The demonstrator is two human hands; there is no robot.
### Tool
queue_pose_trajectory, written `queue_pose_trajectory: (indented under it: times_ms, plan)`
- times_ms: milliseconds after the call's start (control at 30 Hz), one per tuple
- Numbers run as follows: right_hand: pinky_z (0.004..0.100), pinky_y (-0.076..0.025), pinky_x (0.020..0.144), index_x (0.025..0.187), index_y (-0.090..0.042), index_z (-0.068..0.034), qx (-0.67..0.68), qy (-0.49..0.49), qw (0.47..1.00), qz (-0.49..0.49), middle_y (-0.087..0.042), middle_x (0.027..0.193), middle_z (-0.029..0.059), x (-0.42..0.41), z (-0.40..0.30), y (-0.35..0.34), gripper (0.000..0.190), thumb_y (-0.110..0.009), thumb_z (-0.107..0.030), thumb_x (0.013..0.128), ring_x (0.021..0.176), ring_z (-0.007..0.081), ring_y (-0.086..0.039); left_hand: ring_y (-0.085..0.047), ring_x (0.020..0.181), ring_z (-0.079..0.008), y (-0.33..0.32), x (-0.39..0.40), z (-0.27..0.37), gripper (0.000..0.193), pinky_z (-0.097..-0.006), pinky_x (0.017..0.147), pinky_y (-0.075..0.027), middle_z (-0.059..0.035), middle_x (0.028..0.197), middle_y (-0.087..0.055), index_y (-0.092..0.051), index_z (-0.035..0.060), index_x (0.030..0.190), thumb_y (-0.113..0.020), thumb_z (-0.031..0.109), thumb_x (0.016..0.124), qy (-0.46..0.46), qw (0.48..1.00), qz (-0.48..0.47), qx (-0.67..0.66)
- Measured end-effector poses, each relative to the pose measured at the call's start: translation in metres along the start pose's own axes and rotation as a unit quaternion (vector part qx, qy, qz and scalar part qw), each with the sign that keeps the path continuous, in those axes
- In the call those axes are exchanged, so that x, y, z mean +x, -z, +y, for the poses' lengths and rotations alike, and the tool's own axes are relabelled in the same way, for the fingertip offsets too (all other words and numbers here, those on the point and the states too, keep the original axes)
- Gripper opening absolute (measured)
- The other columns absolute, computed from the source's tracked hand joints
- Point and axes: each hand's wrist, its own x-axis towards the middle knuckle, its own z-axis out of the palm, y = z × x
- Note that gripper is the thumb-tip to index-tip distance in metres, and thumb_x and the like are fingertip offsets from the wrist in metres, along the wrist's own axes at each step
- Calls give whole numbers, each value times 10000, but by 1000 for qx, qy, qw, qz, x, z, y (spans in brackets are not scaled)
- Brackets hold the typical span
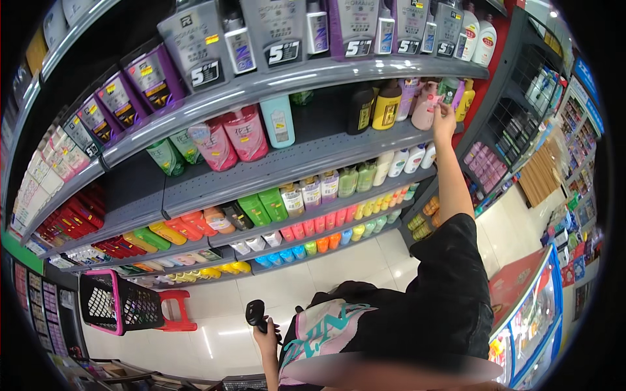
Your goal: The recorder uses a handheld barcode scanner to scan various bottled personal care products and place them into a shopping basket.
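Observation:
In the head view, my left hand (266, 335) is low, in front of my body, wrapped around the handle of a black handheld barcode scanner (255, 313). My right arm reaches out to the second shelf from the top. There my right hand (444, 122) has its fingers on the right side of a pink pump bottle (423, 110), which stands on the shelf. Behind my fingers is a dark green bottle (447, 89). A yellow bottle (465, 100) stands to the right, and a yellow bottle with a dark cap (387, 106) to the left, beside a black bottle (360, 111).
Large boxed sets (193, 44) line the shelf above, whose grey front rail (274, 78) overhangs my reach. Lower shelves hold rows of bottles (310, 193). A black shopping basket (139, 305) with a red handle stands on the tiled floor. At right are a wire rack (518, 93) and a blue-framed glass-topped freezer (535, 303).

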Motion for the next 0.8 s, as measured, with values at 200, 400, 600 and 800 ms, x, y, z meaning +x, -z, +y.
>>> queue_pose_trajectory:
  times_ms: [200, 400, 600, 800]
  plan:
    - [432, -501, 875, 1188, -595, -6, -99, 58, 993, -7, -683, 1079, 217, 66, 13, -17, 445, -647, -309, 866, 1008, 379, -655, -604, 565, -134, -97, -2, 19, 229, -258, 462, -435, -94, 726, -656, -582, 19, 1110, -637, 150, 931, -13, 1000, 12, -7]
    - [471, -505, 828, 1029, -660, -13, -190, 41, 974, -119, -686, 1015, 209, 75, -4, -14, 526, -715, -479, 791, 968, 397, -649, -590, 573, -101, -177, -13, 46, 258, -256, 498, -447, -70, 725, -676, -623, 20, 1112, -678, 176, 915, -63, 997, -44, 11]
    - [464, -501, 831, 1140, -638, -29, -199, 100, 967, -124, -631, 1124, 177, 82, 13, -13, 510, -696, -418, 816, 1024, 374, -622, -669, 664, -160, -203, -18, 23, 304, -305, 636, -521, -104, 738, -695, -630, -11, 1083, -724, 198, 884, -53, 996, -43, 51]
    - [394, -510, 814, 1165, -622, -30, -62, 148, 981, -107, -630, 1136, 139, 48, -8, 12, 387, -687, -264, 864, 997, 341, -634, -693, 688, -192, -206, -22, 7, 314, -318, 645, -531, -130, 751, -707, -643, -23, 1044, -734, 225, 875, -47, 996, -21, 78]
